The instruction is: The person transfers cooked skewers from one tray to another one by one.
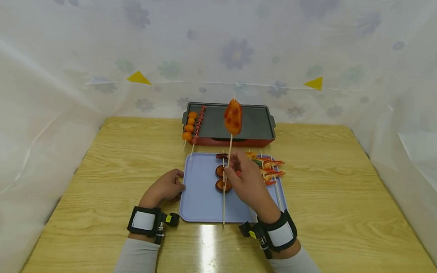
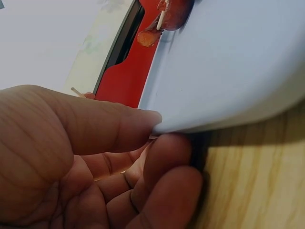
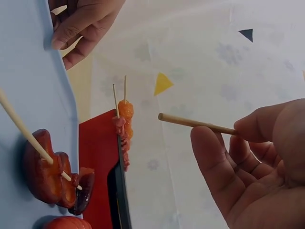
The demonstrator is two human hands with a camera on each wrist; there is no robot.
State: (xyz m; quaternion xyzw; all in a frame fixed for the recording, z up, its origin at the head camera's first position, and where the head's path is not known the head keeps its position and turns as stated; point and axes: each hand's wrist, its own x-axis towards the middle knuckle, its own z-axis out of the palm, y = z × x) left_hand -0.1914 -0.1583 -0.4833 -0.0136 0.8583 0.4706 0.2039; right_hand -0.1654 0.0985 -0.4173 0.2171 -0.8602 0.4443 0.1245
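Observation:
My right hand (image 1: 249, 182) pinches the wooden stick (image 3: 176, 120) of a skewer between thumb and fingers, raised above the tray. At its upper end is a glossy orange-red piece with darker spots, resembling a chicken wing (image 1: 233, 117), which overlaps the griddle in the head view. My left hand (image 1: 166, 186) grips the left rim of the pale blue tray (image 1: 199, 202), thumb on top and fingers beneath. Brown mushroom pieces (image 1: 220, 171) on a stick lie in the tray. Shrimp skewers (image 1: 272, 173) lie along its right side, partly hidden by my right hand.
Behind the tray stands a dark griddle (image 1: 257, 122) with a red base (image 1: 237, 143). A skewer of orange balls (image 1: 189, 128) and one of small red pieces (image 1: 199, 123) lie at its left side. The wooden table (image 1: 334, 202) meets a flower-printed sheet (image 1: 209, 40) at the back.

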